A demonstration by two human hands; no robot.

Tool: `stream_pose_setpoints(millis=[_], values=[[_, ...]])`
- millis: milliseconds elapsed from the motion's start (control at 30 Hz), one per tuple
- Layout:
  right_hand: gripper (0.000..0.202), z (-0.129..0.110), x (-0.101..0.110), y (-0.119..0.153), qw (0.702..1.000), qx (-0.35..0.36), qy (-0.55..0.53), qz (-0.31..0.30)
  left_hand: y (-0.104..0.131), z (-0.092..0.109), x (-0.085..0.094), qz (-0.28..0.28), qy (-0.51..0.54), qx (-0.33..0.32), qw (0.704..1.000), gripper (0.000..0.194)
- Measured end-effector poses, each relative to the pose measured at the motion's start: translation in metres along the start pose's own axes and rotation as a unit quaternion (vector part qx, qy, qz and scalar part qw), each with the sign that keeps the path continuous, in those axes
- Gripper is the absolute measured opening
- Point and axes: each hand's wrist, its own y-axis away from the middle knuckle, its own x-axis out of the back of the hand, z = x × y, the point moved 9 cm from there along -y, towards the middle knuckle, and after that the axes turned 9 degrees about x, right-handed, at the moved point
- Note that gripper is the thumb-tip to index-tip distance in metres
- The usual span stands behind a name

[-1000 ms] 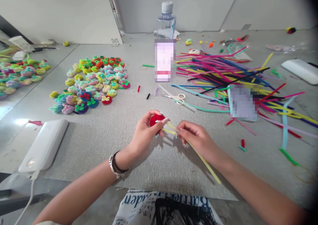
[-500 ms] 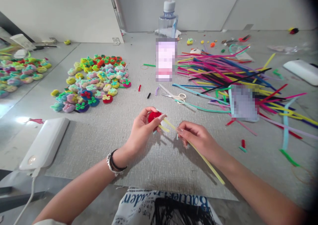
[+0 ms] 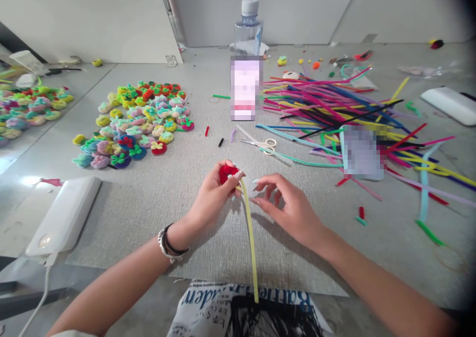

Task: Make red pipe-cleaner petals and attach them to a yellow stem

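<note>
My left hand [image 3: 215, 190] pinches a fuzzy red piece [image 3: 225, 172] together with a pale yellow pipe cleaner [image 3: 251, 237]. The long end of the pipe cleaner hangs down past the table's front edge, and the part in my fingers is partly hidden. To the right, my right hand [image 3: 284, 200] is open, its fingers parted and slightly curled, holding nothing, close to the pipe cleaner but apart from it. Beyond the hands lie a pair of scissors [image 3: 266, 146] and short cut bits, one red [image 3: 207, 131] and one black [image 3: 220, 142].
Many small fuzzy flower pieces [image 3: 145, 113] are heaped at left. A bundle of coloured pipe cleaners [image 3: 320, 101] covers the right, with a blurred phone-like device [image 3: 362, 152] on it. A second screen [image 3: 245, 89] leans against a bottle [image 3: 248, 29]. A white power bank [image 3: 65, 215] lies front left.
My right hand has let go of the yellow pipe cleaner and its fingers have spread. The pipe cleaner's long end has swung from the right to hang downward. My left hand keeps its pinch.
</note>
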Motion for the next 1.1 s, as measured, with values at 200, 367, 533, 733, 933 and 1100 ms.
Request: stream_pose_setpoints(millis=[200, 367, 533, 733, 933, 1100], values=[[0.021, -0.008, -0.014, -0.001, 0.994, 0.044, 0.080, -0.053, 0.001, -0.018, -0.009, -0.025, -0.045, 0.018, 0.999, 0.022], [0.024, -0.002, -0.022, 0.000, 0.993, 0.032, 0.086, -0.074, 0.004, -0.028, -0.014, -0.032, -0.063, 0.022, 0.997, 0.020], [0.019, -0.006, -0.023, 0.000, 0.994, 0.045, 0.059, -0.076, 0.004, -0.029, -0.016, -0.040, -0.053, 0.031, 0.997, 0.019], [0.019, -0.003, -0.020, 0.000, 0.997, 0.015, 0.005, -0.078, 0.003, -0.032, -0.019, -0.065, -0.034, 0.065, 0.995, 0.024], [0.022, 0.005, -0.016, 0.003, 0.991, -0.053, -0.084, -0.094, 0.005, -0.018, -0.020, -0.085, -0.048, 0.045, 0.994, 0.021], [0.025, 0.011, -0.017, 0.003, 0.986, -0.071, -0.110, -0.104, 0.006, -0.014, -0.023, -0.118, -0.071, 0.031, 0.990, 0.019]])
